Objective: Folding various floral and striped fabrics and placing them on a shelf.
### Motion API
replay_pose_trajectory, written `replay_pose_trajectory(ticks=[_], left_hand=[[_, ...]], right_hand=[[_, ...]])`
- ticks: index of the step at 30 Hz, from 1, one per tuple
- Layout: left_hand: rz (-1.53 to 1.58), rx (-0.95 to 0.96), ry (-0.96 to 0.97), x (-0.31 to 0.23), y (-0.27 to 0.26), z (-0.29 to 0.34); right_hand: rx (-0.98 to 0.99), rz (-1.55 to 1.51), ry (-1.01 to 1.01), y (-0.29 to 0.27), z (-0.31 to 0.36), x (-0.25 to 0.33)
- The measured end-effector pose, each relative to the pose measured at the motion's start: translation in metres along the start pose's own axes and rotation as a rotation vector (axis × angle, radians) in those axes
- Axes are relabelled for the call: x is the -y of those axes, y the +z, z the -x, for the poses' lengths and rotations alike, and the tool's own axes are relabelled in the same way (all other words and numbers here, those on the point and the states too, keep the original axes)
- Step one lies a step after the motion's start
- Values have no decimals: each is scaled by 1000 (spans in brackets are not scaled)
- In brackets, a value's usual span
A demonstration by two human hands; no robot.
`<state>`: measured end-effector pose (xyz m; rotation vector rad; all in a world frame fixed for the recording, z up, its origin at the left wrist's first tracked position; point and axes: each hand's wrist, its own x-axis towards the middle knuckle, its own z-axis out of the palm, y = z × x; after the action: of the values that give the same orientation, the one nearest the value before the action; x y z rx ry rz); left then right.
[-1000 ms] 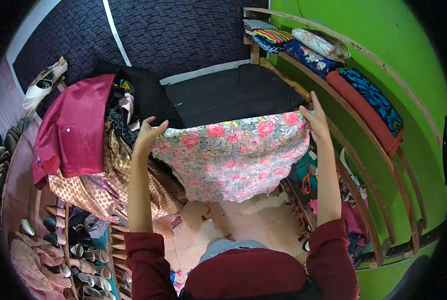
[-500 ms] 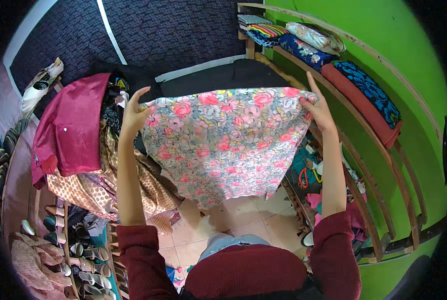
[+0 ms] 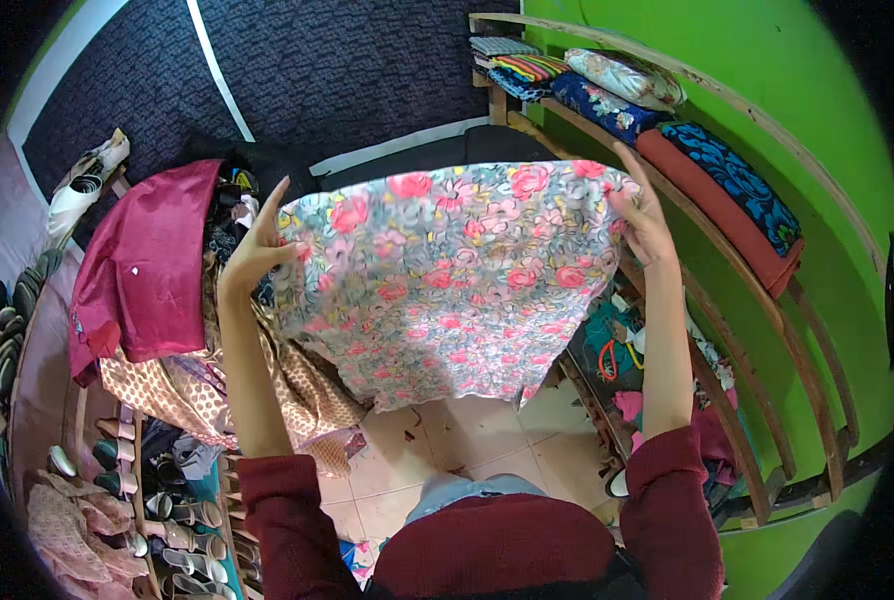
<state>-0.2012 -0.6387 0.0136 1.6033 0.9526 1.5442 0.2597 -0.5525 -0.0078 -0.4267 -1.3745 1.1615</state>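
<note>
A floral cloth in grey, pink and white is spread in front of me, held up by its two top corners. My left hand pinches the left corner between thumb and fingers, the index finger pointing up. At the right corner my right hand grips the cloth the same way, its index finger raised. The top edge is stretched between the hands and bows slightly upward. Below, the fabric hangs loose over the tiled floor, its lower edge uneven.
To the left, a maroon cloth and a gold patterned cloth drape over a support. Shoes fill racks at lower left. Along the green wall, a wooden rack carries folded fabrics. A dark patterned panel stands behind.
The floral cloth's top edge has risen slightly and now bows upward. My left hand has shifted a little left and turned. My right hand still holds its corner.
</note>
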Motion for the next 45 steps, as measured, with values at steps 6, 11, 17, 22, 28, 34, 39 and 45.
replay_pose_trajectory(ticks=[6, 11, 17, 22, 28, 34, 39, 45], left_hand=[[-316, 88, -303, 65, -53, -1], [-534, -57, -221, 72, -46, 3], [-853, -130, -75, 52, -22, -2], [-651, -149, -157, 58, -55, 4], [77, -211, -302, 49, -48, 16], [-238, -114, -208, 45, -46, 18], [-537, -100, -152, 44, -41, 14], [-280, -147, -302, 47, -44, 21]], right_hand=[[148, 785, 58, -20, -4, -31], [104, 639, 151, -16, -4, -38], [5, 1020, 147, -3, 5, -11], [5, 1145, 41, -1, 6, -8], [-82, 372, 155, -20, 5, -10], [-157, 78, 198, -22, 7, -29], [-129, 708, 43, -23, 8, -28], [-147, 864, 83, -22, 14, -30]])
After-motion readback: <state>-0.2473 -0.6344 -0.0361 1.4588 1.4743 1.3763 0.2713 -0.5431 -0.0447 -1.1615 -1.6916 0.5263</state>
